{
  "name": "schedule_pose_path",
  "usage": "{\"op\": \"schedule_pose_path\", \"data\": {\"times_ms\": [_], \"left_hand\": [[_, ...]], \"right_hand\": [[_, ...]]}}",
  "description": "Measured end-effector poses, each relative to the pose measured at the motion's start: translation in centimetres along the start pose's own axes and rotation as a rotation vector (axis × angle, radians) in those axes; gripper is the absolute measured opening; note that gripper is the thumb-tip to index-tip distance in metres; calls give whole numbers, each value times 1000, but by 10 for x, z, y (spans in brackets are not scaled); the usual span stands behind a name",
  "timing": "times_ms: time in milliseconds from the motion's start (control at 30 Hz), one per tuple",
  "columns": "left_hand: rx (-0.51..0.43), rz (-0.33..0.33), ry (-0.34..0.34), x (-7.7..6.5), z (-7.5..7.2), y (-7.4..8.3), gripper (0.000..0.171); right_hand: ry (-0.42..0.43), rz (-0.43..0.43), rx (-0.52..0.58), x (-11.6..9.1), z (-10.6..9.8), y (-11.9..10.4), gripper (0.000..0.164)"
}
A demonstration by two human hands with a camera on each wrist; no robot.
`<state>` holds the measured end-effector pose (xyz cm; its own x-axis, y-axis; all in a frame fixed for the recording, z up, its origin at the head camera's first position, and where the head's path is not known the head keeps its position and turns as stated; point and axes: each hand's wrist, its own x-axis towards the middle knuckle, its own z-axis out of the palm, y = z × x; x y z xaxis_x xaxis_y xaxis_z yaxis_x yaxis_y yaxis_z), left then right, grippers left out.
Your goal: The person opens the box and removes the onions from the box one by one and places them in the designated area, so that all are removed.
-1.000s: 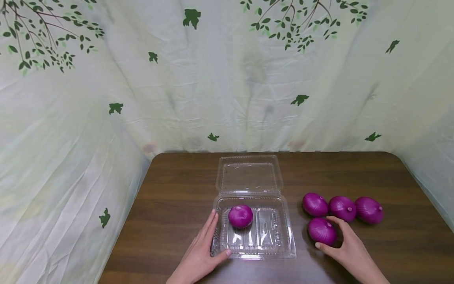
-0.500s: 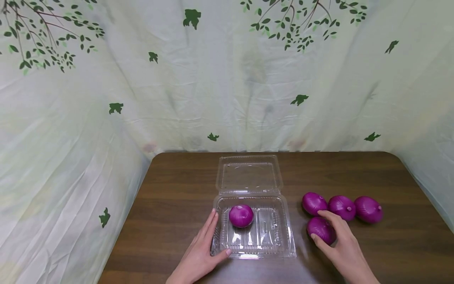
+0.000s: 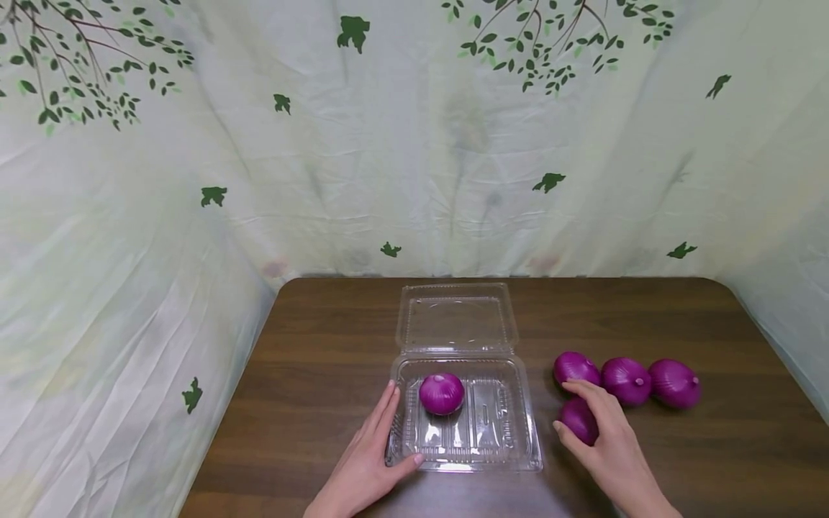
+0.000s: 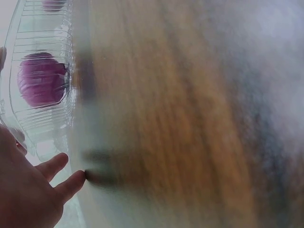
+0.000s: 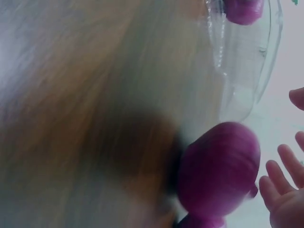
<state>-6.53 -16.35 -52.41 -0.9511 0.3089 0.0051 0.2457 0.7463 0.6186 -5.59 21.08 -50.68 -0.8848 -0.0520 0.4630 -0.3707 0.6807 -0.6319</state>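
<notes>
In the head view, a clear plastic clamshell container (image 3: 466, 464) stands with its lid laid back, one purple onion (image 3: 442, 394) inside at the left. My left hand (image 3: 364, 460) rests along the container's left side, fingers straight and thumb at the front rim. To the right, my right hand (image 3: 609, 442) hovers over a second onion (image 3: 578, 420), partly hiding it. Its thumb and fingers are spread. From the right wrist, this onion (image 5: 219, 168) appears apart from the fingertips (image 5: 266, 185). The left wrist view shows an onion (image 4: 42, 80) through the container wall.
Behind the right hand, three more purple onions sit in a row: a left one (image 3: 575, 367), a middle one (image 3: 626, 381) and a right one (image 3: 675, 383). They lie on a brown wooden table (image 3: 337, 331). A leaf-patterned cloth (image 3: 414, 144) hangs beyond its back edge.
My right hand has shifted left across the second onion, covering more of it, while that onion stays about where it was. The left hand and the container hold their places.
</notes>
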Motion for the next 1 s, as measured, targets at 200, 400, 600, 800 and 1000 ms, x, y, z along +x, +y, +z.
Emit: {"op": "schedule_pose_path", "data": {"times_ms": [200,400,600,800,1000], "left_hand": [[4,-10,-2,0,0,1,103],[2,-4,0,0,1,0,103],[2,-11,-3,-1,2,-1,103],[0,-13,-3,-1,2,-1,103],[1,-10,-2,0,1,-1,103]], "right_hand": [[-11,-25,64,5,11,-10,65],[-72,-22,114,10,27,-29,62],[-128,-44,163,13,45,-42,63],[-179,-31,157,17,62,-51,60],[-209,-21,179,23,75,-58,60]]}}
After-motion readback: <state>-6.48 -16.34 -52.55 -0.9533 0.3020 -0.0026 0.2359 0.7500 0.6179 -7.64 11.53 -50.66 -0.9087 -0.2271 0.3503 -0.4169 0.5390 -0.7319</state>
